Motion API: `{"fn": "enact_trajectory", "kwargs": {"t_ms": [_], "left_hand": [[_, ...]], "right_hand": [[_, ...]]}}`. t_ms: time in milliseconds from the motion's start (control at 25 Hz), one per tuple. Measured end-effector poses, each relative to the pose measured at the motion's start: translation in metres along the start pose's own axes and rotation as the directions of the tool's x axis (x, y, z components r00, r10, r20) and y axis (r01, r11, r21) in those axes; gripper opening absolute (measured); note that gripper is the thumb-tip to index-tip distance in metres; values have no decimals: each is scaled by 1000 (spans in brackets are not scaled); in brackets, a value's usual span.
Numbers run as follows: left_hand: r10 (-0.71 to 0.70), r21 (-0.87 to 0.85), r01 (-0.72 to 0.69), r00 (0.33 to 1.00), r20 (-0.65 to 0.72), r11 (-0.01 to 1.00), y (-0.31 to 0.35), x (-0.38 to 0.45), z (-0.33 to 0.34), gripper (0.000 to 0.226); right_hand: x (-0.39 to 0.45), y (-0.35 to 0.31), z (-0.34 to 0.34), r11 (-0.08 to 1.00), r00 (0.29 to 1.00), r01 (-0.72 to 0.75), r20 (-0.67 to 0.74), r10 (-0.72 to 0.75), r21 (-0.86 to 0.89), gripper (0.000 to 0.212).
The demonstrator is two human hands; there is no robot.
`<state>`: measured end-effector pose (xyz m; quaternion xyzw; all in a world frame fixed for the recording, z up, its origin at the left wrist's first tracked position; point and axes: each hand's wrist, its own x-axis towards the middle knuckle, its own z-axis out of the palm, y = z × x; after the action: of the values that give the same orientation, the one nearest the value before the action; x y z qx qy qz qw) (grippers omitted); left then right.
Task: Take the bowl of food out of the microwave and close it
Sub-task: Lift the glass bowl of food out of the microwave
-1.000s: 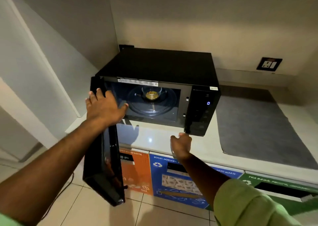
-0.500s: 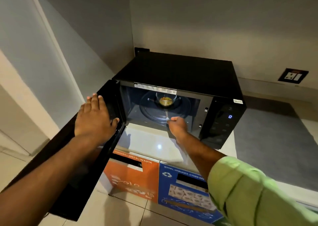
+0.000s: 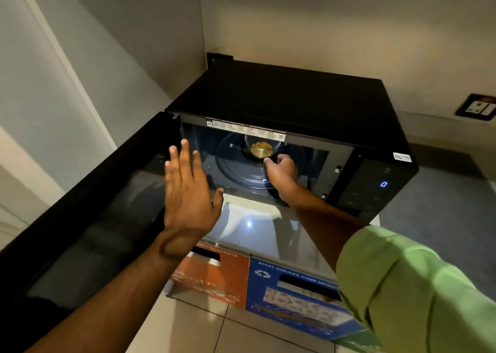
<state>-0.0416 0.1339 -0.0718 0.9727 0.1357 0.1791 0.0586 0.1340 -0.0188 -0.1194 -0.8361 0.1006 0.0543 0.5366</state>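
A black microwave (image 3: pixel 295 97) stands on a white counter, its door (image 3: pixel 88 205) swung wide open to the left. Inside, a clear glass bowl (image 3: pixel 261 148) with yellow food sits on the round glass turntable (image 3: pixel 239 170). My right hand (image 3: pixel 281 168) is inside the cavity, fingers curled just below and right of the bowl, fingertips at its base; whether it grips the bowl is unclear. My left hand (image 3: pixel 188 191) is flat with fingers spread, hovering beside the inner face of the open door.
A grey mat (image 3: pixel 442 218) covers the counter right of the microwave. A wall socket (image 3: pixel 479 107) is at the right. Below the counter (image 3: pixel 255 232) stand orange (image 3: pixel 214 280) and blue (image 3: pixel 295 293) recycling bins. Walls close in left and behind.
My right hand has gone from the counter edge deep into the microwave up to the bowl. The door has swung fully open, and my left hand has come off its edge.
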Motion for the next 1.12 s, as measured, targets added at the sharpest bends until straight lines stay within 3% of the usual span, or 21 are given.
{"fn": "enact_trajectory", "kwargs": {"t_ms": [160, 280, 440, 520, 680, 880, 1040, 1120], "left_hand": [[-19, -311, 28, 999, 32, 950, 18, 12, 55, 83], [-151, -557, 165, 986, 72, 814, 30, 43, 100, 74], [-187, -746, 154, 981, 40, 648, 34, 95, 157, 64], [-234, -818, 191, 970, 72, 542, 37, 119, 176, 61], [-345, -872, 289, 926, 151, 395, 44, 172, 197, 48], [-360, -929, 335, 895, 262, 156, 63, 203, 202, 49], [-274, -936, 352, 899, 343, -16, 69, 203, 211, 41], [-272, -938, 342, 900, 342, -49, 75, 202, 214, 37]], "right_hand": [[23, 12, 11, 999, 1000, 17, -17, -16, 32, 60], [40, 24, 24, 996, 997, 57, -50, -53, 67, 63], [67, 32, 31, 993, 992, 104, -70, -101, 47, 62], [81, 27, 35, 985, 992, 91, -97, -78, 147, 57], [111, 10, 50, 841, 985, 138, -160, -62, 523, 41], [137, 7, 63, 758, 975, 206, -198, -103, 619, 19], [141, 9, 65, 745, 988, 151, -129, -87, 650, 35], [141, 12, 64, 740, 989, 144, -111, -94, 657, 35]]}}
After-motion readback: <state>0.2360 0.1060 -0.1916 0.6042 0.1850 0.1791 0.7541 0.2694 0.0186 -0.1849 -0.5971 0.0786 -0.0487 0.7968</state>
